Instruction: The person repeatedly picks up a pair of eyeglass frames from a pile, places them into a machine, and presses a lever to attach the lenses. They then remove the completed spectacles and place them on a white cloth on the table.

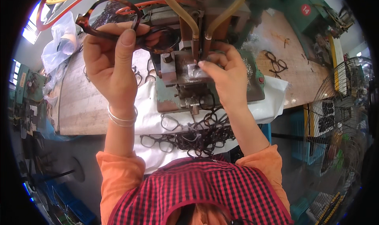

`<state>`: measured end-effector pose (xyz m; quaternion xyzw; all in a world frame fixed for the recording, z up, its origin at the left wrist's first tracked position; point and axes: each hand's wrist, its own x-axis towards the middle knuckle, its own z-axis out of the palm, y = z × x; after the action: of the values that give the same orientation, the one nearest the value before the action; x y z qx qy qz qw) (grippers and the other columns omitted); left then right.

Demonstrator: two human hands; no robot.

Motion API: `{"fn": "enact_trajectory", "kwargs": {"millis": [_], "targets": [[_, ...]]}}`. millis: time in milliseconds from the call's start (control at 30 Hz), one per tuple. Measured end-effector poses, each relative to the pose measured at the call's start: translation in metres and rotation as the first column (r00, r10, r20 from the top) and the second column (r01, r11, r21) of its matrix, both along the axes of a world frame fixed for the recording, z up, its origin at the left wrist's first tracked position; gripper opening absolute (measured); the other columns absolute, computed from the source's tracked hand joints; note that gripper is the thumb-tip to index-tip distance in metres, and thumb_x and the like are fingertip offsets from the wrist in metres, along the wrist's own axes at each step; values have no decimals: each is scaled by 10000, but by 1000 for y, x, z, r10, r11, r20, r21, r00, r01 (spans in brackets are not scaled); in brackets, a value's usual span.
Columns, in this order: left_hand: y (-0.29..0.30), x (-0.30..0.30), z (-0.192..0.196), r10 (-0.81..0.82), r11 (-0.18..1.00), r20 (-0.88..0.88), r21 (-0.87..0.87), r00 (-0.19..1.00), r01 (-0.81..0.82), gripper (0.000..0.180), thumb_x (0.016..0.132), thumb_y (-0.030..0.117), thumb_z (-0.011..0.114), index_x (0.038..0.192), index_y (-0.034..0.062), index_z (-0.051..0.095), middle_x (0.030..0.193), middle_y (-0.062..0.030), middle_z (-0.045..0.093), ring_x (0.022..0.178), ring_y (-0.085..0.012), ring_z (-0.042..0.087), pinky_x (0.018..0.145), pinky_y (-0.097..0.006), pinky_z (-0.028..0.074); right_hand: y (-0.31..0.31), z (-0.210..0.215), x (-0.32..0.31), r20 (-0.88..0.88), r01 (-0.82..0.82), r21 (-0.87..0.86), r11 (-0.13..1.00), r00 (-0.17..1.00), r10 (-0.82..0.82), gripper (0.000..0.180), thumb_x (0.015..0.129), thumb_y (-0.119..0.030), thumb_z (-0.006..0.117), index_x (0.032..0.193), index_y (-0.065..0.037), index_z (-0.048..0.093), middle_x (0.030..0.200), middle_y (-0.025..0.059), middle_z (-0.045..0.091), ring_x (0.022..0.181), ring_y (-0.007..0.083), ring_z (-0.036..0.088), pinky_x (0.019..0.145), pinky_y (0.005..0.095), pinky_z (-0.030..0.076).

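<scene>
My left hand (112, 65) is raised at the left of the machine, its thumb and fingers closed around a dark tortoiseshell eyeglass frame (83, 23). The frame is held tilted, one rim toward the far left and the other close to the machine. At the machine's metal fixture block (194, 71), my right hand (231, 77) has its thumb and index finger drawn together just under two upright metal holders. Whatever small piece lies between those fingertips is too small to name. Two yellowish hoses (179, 10) run down into the holders.
Many dark eyeglass frames (197, 136) are heaped on white sheeting (148, 102) at the near edge. More frames (276, 63) lie on the table at right. A plastic bag (63, 39) stands at far left, a wire fan guard (343, 102) at right. Shavings surround the machine base.
</scene>
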<state>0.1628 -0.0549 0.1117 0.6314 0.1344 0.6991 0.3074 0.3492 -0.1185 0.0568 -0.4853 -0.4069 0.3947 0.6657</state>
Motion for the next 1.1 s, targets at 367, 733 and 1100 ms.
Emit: {"fn": "enact_trajectory", "kwargs": {"millis": [367, 733, 1100], "targets": [[-29, 0, -19, -91, 995, -64, 25, 994, 93, 158, 911, -91, 583, 1042, -11, 544, 990, -163, 683, 842, -228, 707, 787, -360, 610, -35, 26, 5, -114, -154, 17, 988, 981, 155, 569, 806, 27, 667, 1348, 13, 492, 1049, 115, 681, 1035, 161, 617, 935, 273, 454], [-32, 21, -76, 308, 713, -482, 687, 820, 136, 183, 763, 104, 764, 896, 92, 638, 1045, -74, 736, 908, -230, 709, 766, -322, 609, -78, -90, 106, 777, 479, -41, 877, 566, -273, 352, 830, -89, 712, 1170, -18, 656, 1084, 125, 692, 995, 259, 646, 857, 366, 510], [-74, -28, -113, 327, 934, -447, 289, 833, -211, 424, 768, 18, 744, 1171, 31, 614, 1181, -140, 684, 1165, -311, 637, 1055, -412, 460, -30, -99, 90, 941, 462, 248, 851, 92, -324, 91, 839, -154, 695, 922, -120, 692, 880, 85, 660, 875, 327, 593, 782, 436, 477]]}}
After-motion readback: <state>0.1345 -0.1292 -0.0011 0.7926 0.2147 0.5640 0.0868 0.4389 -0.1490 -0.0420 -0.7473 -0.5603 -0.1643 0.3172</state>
